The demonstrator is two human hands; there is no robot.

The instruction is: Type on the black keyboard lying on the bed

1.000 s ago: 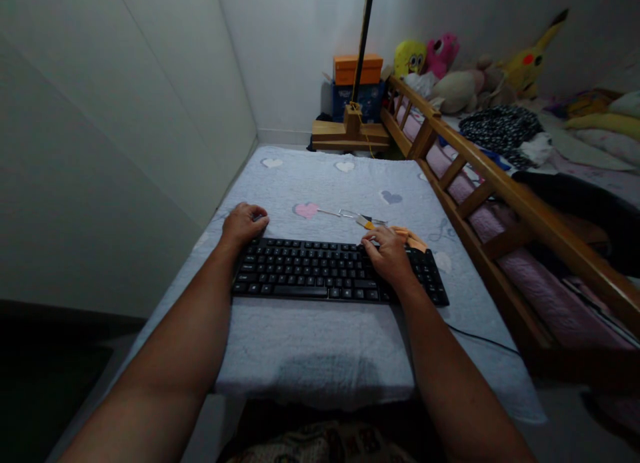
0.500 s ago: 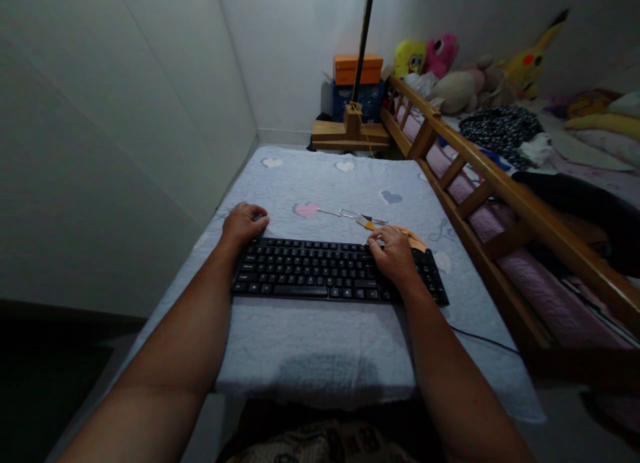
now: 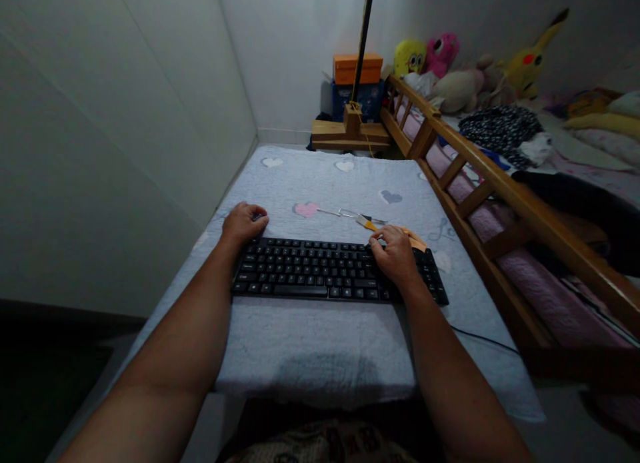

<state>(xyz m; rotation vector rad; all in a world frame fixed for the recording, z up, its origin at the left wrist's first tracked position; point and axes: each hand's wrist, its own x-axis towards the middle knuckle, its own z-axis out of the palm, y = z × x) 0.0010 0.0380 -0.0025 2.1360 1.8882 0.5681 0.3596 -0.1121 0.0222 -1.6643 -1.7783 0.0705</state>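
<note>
A black keyboard (image 3: pixel 305 271) lies flat on the cloth-covered table. My left hand (image 3: pixel 243 223) rests at its far left corner, fingers closed around a small dark thing (image 3: pixel 257 217) that I cannot make out. Over the right part of the keys is my right hand (image 3: pixel 394 251), its fingers curled and thumb near the index finger; whatever they hold is mostly hidden. Behind this hand lies a peach-orange item (image 3: pixel 416 240). A small brush (image 3: pixel 367 222) with a yellow handle and a thin wire tool (image 3: pixel 346 213) lie beyond the keyboard.
A light cloth with hearts (image 3: pixel 320 343) covers the table. The keyboard cable (image 3: pixel 483 339) runs off to the right. A wooden bed rail (image 3: pixel 480 173) borders the right side, a pale wall panel (image 3: pixel 125 136) the left. Boxes (image 3: pixel 358 68) and a wooden stand (image 3: pixel 330 131) are behind.
</note>
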